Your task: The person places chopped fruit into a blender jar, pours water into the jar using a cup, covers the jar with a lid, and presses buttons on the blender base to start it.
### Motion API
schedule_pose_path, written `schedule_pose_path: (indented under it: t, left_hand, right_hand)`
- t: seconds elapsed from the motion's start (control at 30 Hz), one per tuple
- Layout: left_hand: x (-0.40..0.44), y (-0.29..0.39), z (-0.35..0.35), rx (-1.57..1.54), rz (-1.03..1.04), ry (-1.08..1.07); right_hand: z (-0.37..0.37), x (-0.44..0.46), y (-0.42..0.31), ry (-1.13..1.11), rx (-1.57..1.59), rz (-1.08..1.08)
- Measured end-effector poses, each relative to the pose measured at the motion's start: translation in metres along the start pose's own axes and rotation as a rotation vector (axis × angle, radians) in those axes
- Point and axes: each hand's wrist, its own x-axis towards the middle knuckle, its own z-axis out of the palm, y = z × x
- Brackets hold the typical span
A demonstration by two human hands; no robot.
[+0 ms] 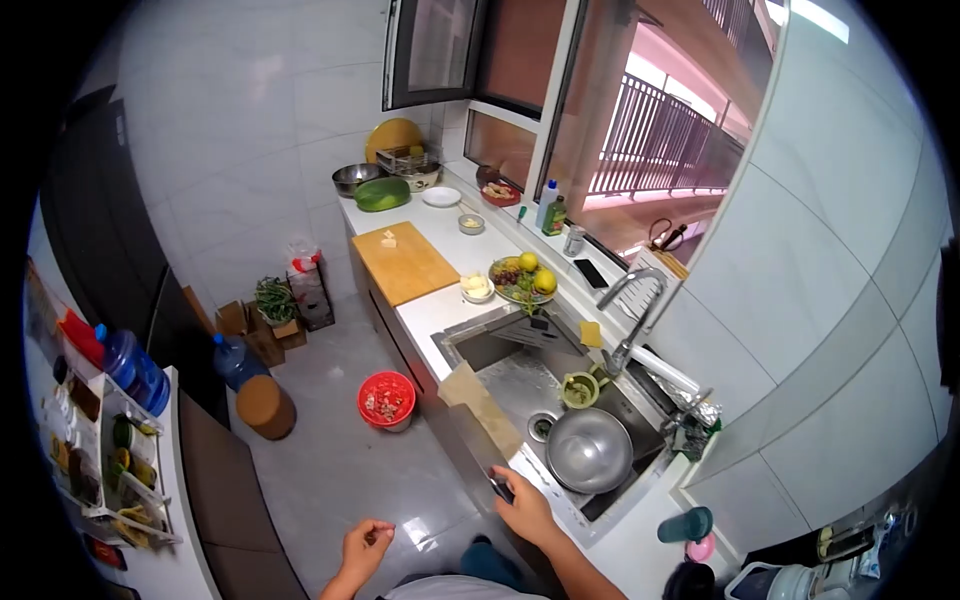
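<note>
Steel cleaver (468, 445), right hand (526, 510), lower centre of frame.

Left to right: grey floor (325, 450) extends around the red-rimmed bin (386, 400) and above the left hand (367, 548), its fingers curled; whether it holds anything, cannot tell. Cleaver long axis diagonal: blade end toward upper left, dark handle (502, 489) lower right, gripped by the right hand. Blade runs along the counter's front edge, beside the tan sheet (480, 408); sink (515, 385) and metal bowl (590, 450) lie to its right.
</note>
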Motion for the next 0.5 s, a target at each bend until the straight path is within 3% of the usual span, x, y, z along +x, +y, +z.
schedule_pose_path:
  t: [0.1,0.2,0.37,0.5]
  left_hand:
    - [0.018,-0.023,-0.011,-0.098,-0.039,0.051]
    - [0.04,-0.012,-0.023,-0.214,-0.107,0.121]
    - [0.107,-0.043,-0.077,-0.002,-0.122,0.226]
    - [0.171,0.043,-0.1,0.108,-0.228,0.269]
  right_hand:
    - [0.038,0.086,0.012,0.064,0.005,-0.202]
    - [0.066,0.176,0.007,0.099,-0.023,-0.23]
    - [0.106,0.352,-0.02,0.186,-0.124,-0.157]
    - [0.128,0.488,-0.052,0.224,-0.159,-0.051]
